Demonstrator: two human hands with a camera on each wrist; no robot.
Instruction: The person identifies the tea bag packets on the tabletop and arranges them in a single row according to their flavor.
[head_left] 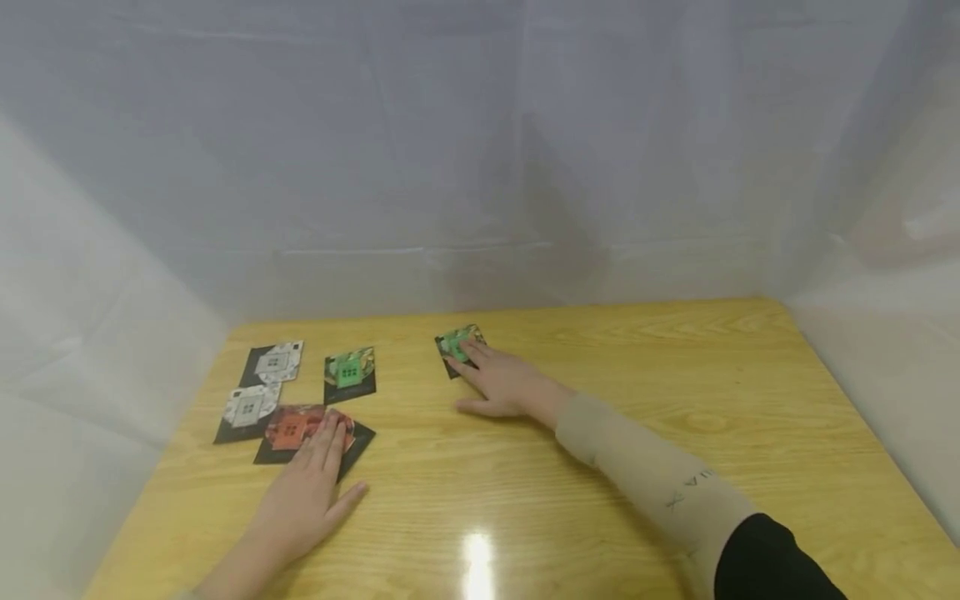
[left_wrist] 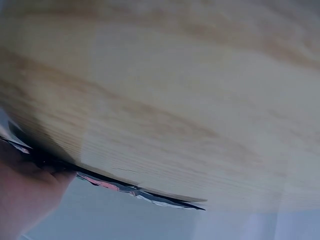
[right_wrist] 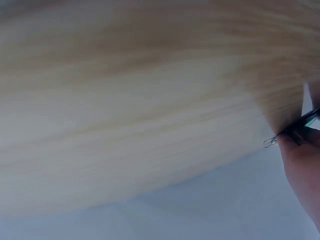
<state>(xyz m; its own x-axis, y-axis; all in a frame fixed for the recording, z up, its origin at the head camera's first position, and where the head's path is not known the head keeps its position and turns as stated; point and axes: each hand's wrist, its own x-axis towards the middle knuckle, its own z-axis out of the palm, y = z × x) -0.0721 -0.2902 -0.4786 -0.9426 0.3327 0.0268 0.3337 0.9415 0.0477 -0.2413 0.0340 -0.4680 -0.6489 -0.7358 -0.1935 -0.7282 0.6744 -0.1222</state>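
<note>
My left hand [head_left: 302, 498] rests with its fingers laid straight over two overlapping red-and-black cards [head_left: 287, 427] at the table's left. Part of the upper card is hidden under those fingers; in the left wrist view the thin dark card edge [left_wrist: 135, 189] shows beside the hand [left_wrist: 35, 192]. Farther back, the fingertips of my right hand [head_left: 504, 382] touch a green-and-black card [head_left: 452, 340], fingers spread. A second green-and-black card [head_left: 349, 372] lies between the hands, behind the red ones. The right wrist view catches only an edge of the touched card, by the hand [right_wrist: 302, 162].
Two white-and-black cards [head_left: 273, 364] [head_left: 251, 407] lie at the far left, one in front of the other, close to the red cards. The wooden table [head_left: 600, 517] is bounded by pale sheeting [head_left: 360, 167] at the back and both sides.
</note>
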